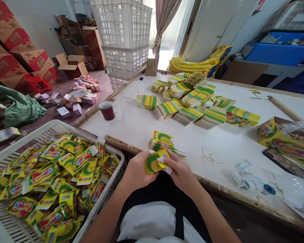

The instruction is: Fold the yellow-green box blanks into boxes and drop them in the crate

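Between my two hands, just over the table's near edge, is a small yellow and green printed carton (pixel 152 164). My left hand (pixel 138 168) grips its left side, thumb on top. My right hand (pixel 178 167) pinches the flap at its right end, with white coverings on some fingertips. Right behind them a short stack of flat cartons (pixel 162 139) lies on the white table (pixel 131 125). Farther back are heaped bundles of flat cartons (pixel 192 98). To my left, a white plastic crate (pixel 120 158) holds many folded cartons (pixel 53 172) in a loose pile.
A maroon mug (pixel 107 113) stands near the table's left edge. On the right are an open printed box (pixel 281 135), a phone (pixel 286 163), a tape roll (pixel 269 189) and rubber bands (pixel 210 157). Stacked white crates (pixel 124 40) and pink boxes (pixel 78 94) are on the floor beyond.
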A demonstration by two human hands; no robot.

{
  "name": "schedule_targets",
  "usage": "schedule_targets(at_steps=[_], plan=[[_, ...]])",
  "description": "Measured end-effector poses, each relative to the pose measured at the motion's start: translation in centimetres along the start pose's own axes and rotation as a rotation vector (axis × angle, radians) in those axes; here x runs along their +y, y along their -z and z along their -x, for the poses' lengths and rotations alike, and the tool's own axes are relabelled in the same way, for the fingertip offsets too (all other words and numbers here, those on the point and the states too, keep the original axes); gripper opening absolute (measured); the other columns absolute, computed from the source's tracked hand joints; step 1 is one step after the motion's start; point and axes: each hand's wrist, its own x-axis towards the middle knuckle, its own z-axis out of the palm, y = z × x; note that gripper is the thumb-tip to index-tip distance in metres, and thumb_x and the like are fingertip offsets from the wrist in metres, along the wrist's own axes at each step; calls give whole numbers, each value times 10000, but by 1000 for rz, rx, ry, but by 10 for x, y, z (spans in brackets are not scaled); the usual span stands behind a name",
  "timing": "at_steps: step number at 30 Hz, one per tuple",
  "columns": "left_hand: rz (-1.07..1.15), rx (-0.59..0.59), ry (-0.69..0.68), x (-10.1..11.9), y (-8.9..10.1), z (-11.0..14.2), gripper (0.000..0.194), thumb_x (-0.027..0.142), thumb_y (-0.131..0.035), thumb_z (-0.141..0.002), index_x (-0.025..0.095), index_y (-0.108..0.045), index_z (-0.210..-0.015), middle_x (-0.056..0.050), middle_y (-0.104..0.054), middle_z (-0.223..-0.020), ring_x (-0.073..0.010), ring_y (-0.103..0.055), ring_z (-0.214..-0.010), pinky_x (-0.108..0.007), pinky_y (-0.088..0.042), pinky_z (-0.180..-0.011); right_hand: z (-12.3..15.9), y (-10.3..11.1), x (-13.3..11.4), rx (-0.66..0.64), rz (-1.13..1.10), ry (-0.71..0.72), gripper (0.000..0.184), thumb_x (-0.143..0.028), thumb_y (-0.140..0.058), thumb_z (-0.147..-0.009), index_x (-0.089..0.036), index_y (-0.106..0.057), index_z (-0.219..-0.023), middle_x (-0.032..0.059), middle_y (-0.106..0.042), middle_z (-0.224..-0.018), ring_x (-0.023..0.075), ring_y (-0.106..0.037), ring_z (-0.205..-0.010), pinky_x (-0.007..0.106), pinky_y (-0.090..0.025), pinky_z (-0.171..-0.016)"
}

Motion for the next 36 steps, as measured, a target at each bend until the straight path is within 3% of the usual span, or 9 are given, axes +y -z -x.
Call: schedule_targets(at_steps=[4, 9, 18, 20, 24, 26, 30, 33, 36], plan=[[-16, -22, 19, 2, 4, -1, 479, 200, -732, -604, 211, -567, -1054, -21, -692, -963, -211, -658, -870, -303, -513, -789, -4, 6, 3, -115, -101, -5, 243, -169, -607, -842, -255, -694, -1052, 143, -545, -1378, 259, -560, -1228, 418, -505, -949], [-45, 4, 7, 2, 6, -2, 353, 242, -700, -648, 211, -585, -980, -20, -690, -898, -209, -654, -836, -299, -508, -751, -2, -3, 2, 34, -194, -101, 199, -193, -646, -811, -274, -737, -968, 114, -594, -1328, 280, -559, -1228, 459, -489, -968], [119, -49, 97, -2, 2, 0, 415, 303, -726, -672, 228, -567, -1049, 15, -670, -873, -174, -624, -756, -274, -494, -703, -11, -18, 3, 84, -585, -363, 570, -404, -612, -844, -276, -441, -1372, 113, -570, -1353, 230, -640, -1103, 396, -559, -887], [272, 109, 64, -9, 7, -2, 398, 363, -732, -686, 218, -564, -1017, 8, -655, -860, -162, -616, -747, -261, -497, -700, -15, -16, 17, 131, -525, -379, 621, -415, -648, -805, -261, -424, -1363, 130, -584, -1328, 240, -648, -1078, 421, -553, -881], [667, 920, -99, -36, 26, -9, 533, 707, -439, -798, 274, -500, -1103, -56, -588, -1198, -214, -578, -1092, -322, -476, -909, -20, -9, 55, 302, 2, -465, 412, -336, -606, -785, -187, -558, -1167, 137, -683, -1109, 273, -642, -1000, 507, -502, -882], [774, 1027, -51, -49, 32, -13, 587, 766, -240, -818, 317, -452, -1132, -52, -498, -1352, -216, -510, -1223, -351, -453, -966, -22, -8, 69, 311, 138, -479, 330, -260, -581, -755, -182, -591, -1075, 122, -694, -1017, 282, -624, -950, 523, -481, -862], [893, 857, 167, -57, 16, -16, 512, 715, -332, -839, 290, -430, -1107, -102, -545, -1292, -203, -582, -1101, -356, -503, -876, -25, -8, 74, 286, 172, -486, 305, -204, -567, -693, -180, -577, -997, 77, -662, -845, 266, -592, -821, 478, -478, -784], [982, 726, 184, -46, -11, -15, 506, 659, -484, -823, 263, -460, -1136, -94, -595, -1178, -181, -598, -1006, -319, -508, -822, -27, -5, 60, 294, 173, -516, 385, -203, -567, -673, -175, -505, -1052, 43, -609, -795, 250, -587, -763, 445, -481, -733], [1077, 568, 145, -29, -35, -11, 578, 635, -618, -755, 242, -507, -1165, -89, -596, -1190, -197, -576, -1068, -319, -493, -865, -24, -7, 33, 268, -54, -508, 436, -212, -574, -695, -212, -415, -1100, -11, -547, -778, 190, -578, -687, 355, -486, -660]])
